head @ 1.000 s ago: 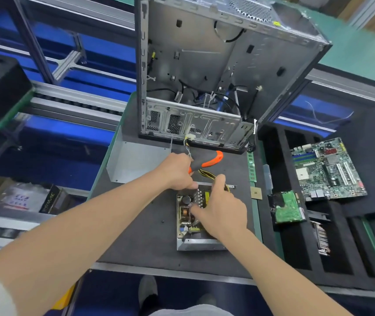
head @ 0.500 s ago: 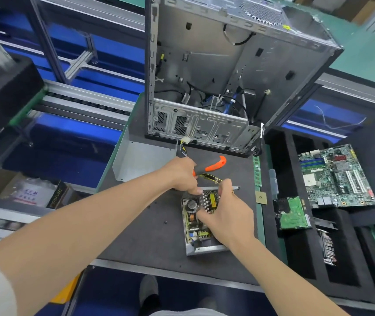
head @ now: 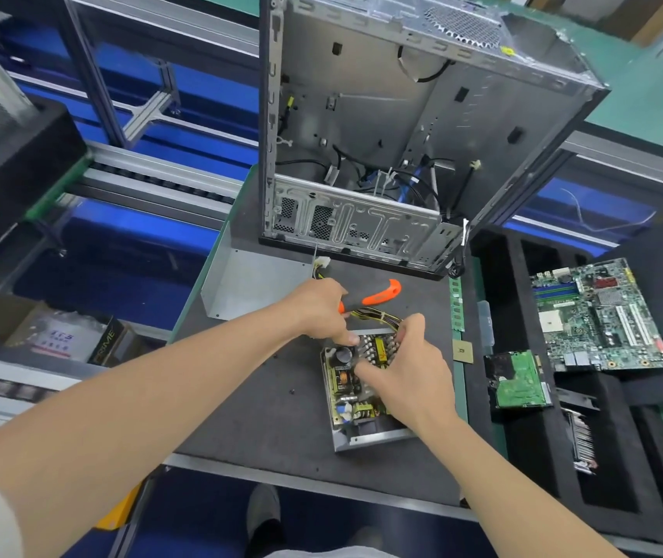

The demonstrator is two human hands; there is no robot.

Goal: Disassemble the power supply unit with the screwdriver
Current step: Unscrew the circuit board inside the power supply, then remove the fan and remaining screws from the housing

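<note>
1. The left hand [head: 321, 310] has its fingers curled around an orange-handled tool [head: 382, 292].
2. The right hand [head: 406, 376] grips the open power supply unit [head: 346, 398], with its fingers bent over the board beside the yellow-black wires [head: 374, 316].
3. The unit lies on the tabletop [head: 261, 396], directly under the fingers of both hands.
4. Far to the left of the fingers, a box [head: 80, 340] shows letters that look like "PRIME".

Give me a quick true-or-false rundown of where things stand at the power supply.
1. The power supply unit lies open, board exposed. True.
2. The left hand holds an orange-handled tool. True.
3. The motherboard sits inside the computer case. False: it lies on black foam to the right.
4. The right hand is clear of the unit. False: it grips the unit's far end.
</note>
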